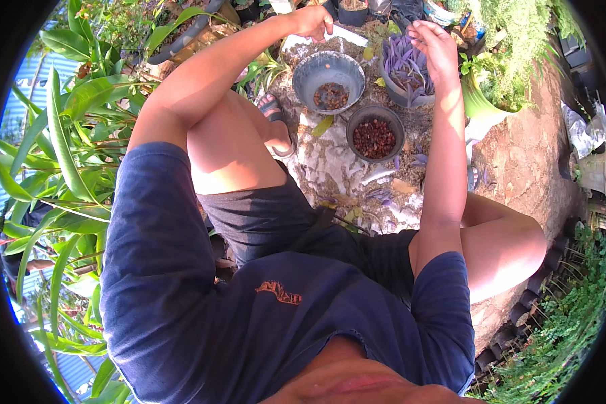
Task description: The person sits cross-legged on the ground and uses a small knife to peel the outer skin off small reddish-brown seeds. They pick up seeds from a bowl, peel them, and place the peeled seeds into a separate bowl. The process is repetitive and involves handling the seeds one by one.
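Palm down, my left hand (313, 23) hangs with bent fingers just beyond a grey basin (352, 62); whether anything is between its fingertips cannot be seen. Brown pieces (331, 96) lie in the bottom of that basin, and one small orange piece (327, 66) shows near its far side. My right hand (434, 43) is raised over a pot of purple-leaved plants (406, 63), thumb and fingertips close together; a small thing in them cannot be made out. Nearer to me, a smaller dark round container (351, 132) holds many dark red-brown pieces (373, 139).
Dark plant pots (352, 14) stand at the far edge. A pale green planter (477, 98) with ferny foliage is at the right. Broad-leaved plants (86, 106) crowd the left. Fallen leaves (322, 125) lie on the ground between my sandalled feet. A dark-edged green bed runs along the lower right.
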Tool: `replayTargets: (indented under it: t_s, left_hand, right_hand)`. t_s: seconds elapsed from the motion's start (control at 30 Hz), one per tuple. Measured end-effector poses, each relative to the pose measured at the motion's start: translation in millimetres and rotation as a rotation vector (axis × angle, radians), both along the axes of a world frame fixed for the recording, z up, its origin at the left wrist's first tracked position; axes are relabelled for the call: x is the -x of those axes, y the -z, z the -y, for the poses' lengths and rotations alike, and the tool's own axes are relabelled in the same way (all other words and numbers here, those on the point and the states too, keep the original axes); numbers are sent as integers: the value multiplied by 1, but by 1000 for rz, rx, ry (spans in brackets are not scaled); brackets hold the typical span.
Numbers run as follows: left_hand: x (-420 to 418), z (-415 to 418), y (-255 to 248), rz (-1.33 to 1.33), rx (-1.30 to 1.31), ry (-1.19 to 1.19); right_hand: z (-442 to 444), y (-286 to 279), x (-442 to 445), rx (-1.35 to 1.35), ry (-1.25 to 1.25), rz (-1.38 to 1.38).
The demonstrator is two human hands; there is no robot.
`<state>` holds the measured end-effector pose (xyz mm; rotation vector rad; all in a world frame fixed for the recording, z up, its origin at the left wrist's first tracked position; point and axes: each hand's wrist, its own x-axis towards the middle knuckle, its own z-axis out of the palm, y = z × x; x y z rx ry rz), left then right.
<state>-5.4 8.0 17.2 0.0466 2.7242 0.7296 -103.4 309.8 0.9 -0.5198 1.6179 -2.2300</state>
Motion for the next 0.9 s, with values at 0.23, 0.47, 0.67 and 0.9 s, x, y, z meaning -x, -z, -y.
replayTargets:
  t_s: [0.23, 0.47, 0.67, 0.9]
  left_hand:
    - [4, -32, -1, -95, -77, 37]
    - [-19, -132, 32, 121, -303, 272]
    - [-28, -172, 25, 267, -65, 545]
    - [-5, -154, 19, -17, 319, 642]
  right_hand:
    - [-8, 10, -4, -128, -88, -58]
    - [-46, 89, -10, -420, -229, 45]
    - [-71, 146, -32, -833, -318, 26]
    - [-54, 229, -76, -1436, -474, -626]
